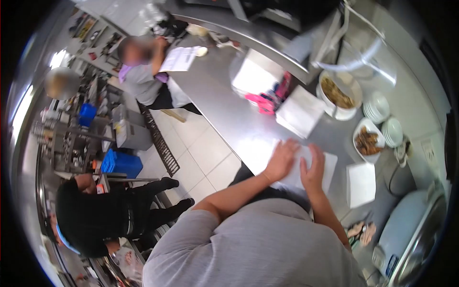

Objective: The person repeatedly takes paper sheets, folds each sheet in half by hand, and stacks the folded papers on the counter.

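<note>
A thin white sheet (329, 168), paper or plastic, lies at the counter's near edge under both my hands. My left hand (282, 159) rests on its left part with the fingers stretched forward and slightly blurred. On the sheet's middle sits my right hand (311, 168), thumb apart from the fingers. Neither hand is closed round anything visible. Just beyond them is a stack of white sheets (300, 114). A smaller white stack (361, 184) lies to the right of my right hand.
Along the back right stand a bowl of food (345, 115), a dish of brown pieces (381, 149) and stacked white bowls (393, 132). A pink bundle (262, 102) lies farther left on the steel counter (210, 91). Two other people are to the left.
</note>
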Tool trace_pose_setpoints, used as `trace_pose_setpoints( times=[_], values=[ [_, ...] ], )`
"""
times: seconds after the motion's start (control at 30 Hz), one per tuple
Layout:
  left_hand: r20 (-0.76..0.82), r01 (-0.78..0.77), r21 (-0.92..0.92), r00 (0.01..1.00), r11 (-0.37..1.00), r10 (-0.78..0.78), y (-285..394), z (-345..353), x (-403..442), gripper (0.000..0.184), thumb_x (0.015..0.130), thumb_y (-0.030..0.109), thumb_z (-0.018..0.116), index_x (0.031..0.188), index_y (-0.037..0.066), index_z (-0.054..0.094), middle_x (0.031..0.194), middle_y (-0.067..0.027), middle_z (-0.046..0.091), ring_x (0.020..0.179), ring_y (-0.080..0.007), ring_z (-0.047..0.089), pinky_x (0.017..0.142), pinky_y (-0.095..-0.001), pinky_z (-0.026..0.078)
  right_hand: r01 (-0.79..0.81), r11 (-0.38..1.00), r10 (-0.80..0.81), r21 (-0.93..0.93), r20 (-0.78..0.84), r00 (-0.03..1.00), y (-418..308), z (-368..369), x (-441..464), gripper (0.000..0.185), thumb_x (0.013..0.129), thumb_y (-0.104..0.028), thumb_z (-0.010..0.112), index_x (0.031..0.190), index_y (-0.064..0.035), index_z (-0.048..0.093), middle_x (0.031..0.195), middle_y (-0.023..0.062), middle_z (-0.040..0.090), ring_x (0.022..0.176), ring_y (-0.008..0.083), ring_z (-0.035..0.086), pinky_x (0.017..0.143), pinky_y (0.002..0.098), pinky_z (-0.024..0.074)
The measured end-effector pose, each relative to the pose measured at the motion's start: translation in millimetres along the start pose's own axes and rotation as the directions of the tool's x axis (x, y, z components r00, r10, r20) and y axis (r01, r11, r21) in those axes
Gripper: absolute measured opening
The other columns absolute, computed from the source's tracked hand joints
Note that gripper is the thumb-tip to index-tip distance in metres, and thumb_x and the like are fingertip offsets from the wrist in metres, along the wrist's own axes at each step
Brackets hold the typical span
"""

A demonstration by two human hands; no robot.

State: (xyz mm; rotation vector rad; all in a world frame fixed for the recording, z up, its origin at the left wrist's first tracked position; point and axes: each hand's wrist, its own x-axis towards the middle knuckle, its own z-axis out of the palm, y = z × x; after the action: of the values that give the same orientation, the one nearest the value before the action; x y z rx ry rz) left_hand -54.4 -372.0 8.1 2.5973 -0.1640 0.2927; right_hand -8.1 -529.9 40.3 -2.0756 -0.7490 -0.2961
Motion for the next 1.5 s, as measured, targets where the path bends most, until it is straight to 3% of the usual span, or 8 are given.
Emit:
trace_pose_setpoints(
  times=[0.07,0.17,0.37,0.67,0.87,1.07,1.27,1.5],
  values=[
    [0.093,-0.018,0.152,0.996,0.988,0.004,-11,33,-7,0.066,0.086,0.028,0.054,0.144,0.003,0.033,0.153,-0.0200,0.024,0.144,-0.0361,0.016,0.113,-0.0574,0.015,-0.084,0.977,0.055,0.196,0.147,0.988,-1,27,-9,0.054,0.083,-0.015,0.064,0.132,-0.0007,0.045,0.136,0.0212,0.045,0.128,0.0381,0.040,0.107,0.0488,0.0298],
    [0.275,-0.015,0.174,0.961,0.985,-0.033,-5,10,-6,0.070,0.090,0.039,0.049,0.147,0.004,0.027,0.156,-0.0184,0.016,0.145,-0.0350,0.012,0.114,-0.0567,0.012,0.058,0.997,-0.068,0.041,0.304,0.950,8,36,-19,0.058,0.083,-0.025,0.065,0.133,-0.0012,0.045,0.140,0.0223,0.042,0.132,0.0389,0.036,0.110,0.0504,0.0266],
    [0.231,0.062,0.187,0.967,0.980,-0.105,-3,6,-3,0.082,0.089,0.057,0.048,0.147,0.002,0.026,0.156,-0.0181,0.016,0.146,-0.0337,0.010,0.113,-0.0573,0.011,-0.069,0.896,0.224,-0.438,0.312,0.923,25,-9,-27,0.075,0.082,-0.041,0.065,0.141,-0.0042,0.038,0.148,0.0209,0.033,0.138,0.0382,0.028,0.112,0.0555,0.0184],
    [0.173,0.225,0.240,0.947,0.944,-0.270,9,-6,3,0.091,0.085,0.060,0.053,0.147,0.001,0.025,0.155,-0.0209,0.016,0.145,-0.0351,0.011,0.112,-0.0606,0.009,-0.118,0.844,0.297,-0.523,0.273,0.915,26,-18,-32,0.079,0.083,-0.045,0.063,0.143,-0.0036,0.035,0.151,0.0205,0.027,0.140,0.0381,0.025,0.113,0.0565,0.0168],
    [0.219,-0.101,0.000,0.971,0.995,0.098,49,34,13,0.088,0.087,0.059,0.050,0.147,0.000,0.024,0.154,-0.0214,0.019,0.145,-0.0355,0.013,0.113,-0.0585,0.010,-0.071,0.822,0.258,-0.566,0.258,0.931,36,-15,-40,0.076,0.083,-0.040,0.062,0.144,-0.0051,0.034,0.151,0.0190,0.028,0.141,0.0364,0.023,0.113,0.0558,0.0155],
    [0.283,0.030,0.030,0.958,0.999,-0.037,48,34,14,0.080,0.091,0.055,0.045,0.147,0.000,0.026,0.154,-0.0203,0.020,0.145,-0.0339,0.014,0.116,-0.0517,0.009,-0.040,0.769,0.257,-0.638,0.251,0.933,46,-6,-51,0.076,0.083,-0.042,0.061,0.144,-0.0054,0.034,0.152,0.0179,0.027,0.142,0.0346,0.022,0.114,0.0542,0.0153],
    [0.097,0.246,0.225,0.957,0.943,-0.273,-4,9,-9,0.076,0.092,0.051,0.047,0.147,0.003,0.027,0.156,-0.0169,0.018,0.145,-0.0321,0.015,0.114,-0.0551,0.011,-0.118,0.816,0.309,-0.566,0.254,0.917,30,-14,-38,0.077,0.084,-0.046,0.061,0.144,-0.0055,0.034,0.153,0.0174,0.026,0.142,0.0346,0.022,0.114,0.0533,0.0152],
    [0.076,0.251,0.236,0.958,0.939,-0.275,-22,-1,-20,0.074,0.094,0.049,0.044,0.148,0.003,0.025,0.156,-0.0172,0.014,0.145,-0.0319,0.011,0.115,-0.0554,0.009,-0.121,0.825,0.307,-0.552,0.258,0.916,29,-15,-40,0.080,0.082,-0.046,0.064,0.144,-0.0056,0.034,0.153,0.0183,0.026,0.141,0.0350,0.023,0.115,0.0529,0.0149]
  ],
)
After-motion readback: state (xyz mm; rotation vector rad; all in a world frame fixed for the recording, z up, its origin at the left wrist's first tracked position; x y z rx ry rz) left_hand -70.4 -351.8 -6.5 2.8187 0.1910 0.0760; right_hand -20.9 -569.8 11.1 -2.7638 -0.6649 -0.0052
